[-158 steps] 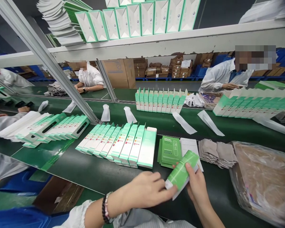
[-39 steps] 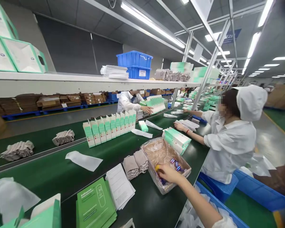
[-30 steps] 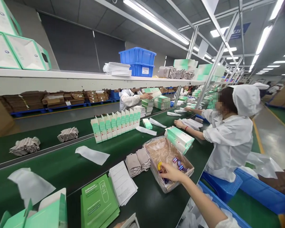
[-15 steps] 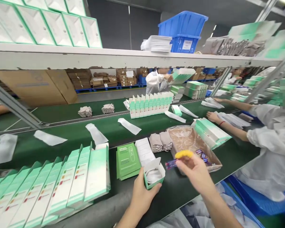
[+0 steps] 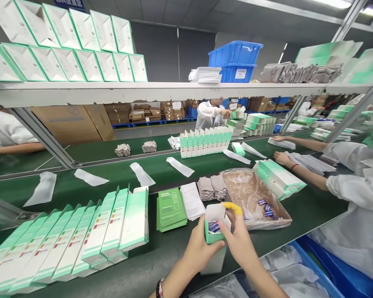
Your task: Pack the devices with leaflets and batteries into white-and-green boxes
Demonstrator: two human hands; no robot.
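My left hand [image 5: 202, 240] is wrapped round a small green-and-white carton [image 5: 214, 237] with its lid flap up. Purple-blue batteries [image 5: 214, 226] show inside its mouth. At the carton's right side, my right hand [image 5: 239, 236] has its fingers closed at the opening, the thumb against the batteries. A yellow cover sits on one of its fingers. Behind the hands stands a plastic-lined cardboard tray [image 5: 236, 186] with several loose batteries [image 5: 267, 208]. Green booklets [image 5: 171, 209], folded white leaflets [image 5: 192, 200] and grey folded pouches [image 5: 211, 187] lie just beyond the carton.
Tall green-and-white boxes [image 5: 93, 236] stand in a row at left. White sleeves [image 5: 180, 167] lie on the green belt. A shelf [image 5: 161, 91] crosses above with boxes and blue bins [image 5: 236, 60]. A co-worker's hands [image 5: 282, 159] work at right, beside flat cartons [image 5: 279, 178].
My right hand has moved left from over the tray to the small carton, bringing the batteries into its opening. The left hand has shifted right with the carton. The view has tilted up.
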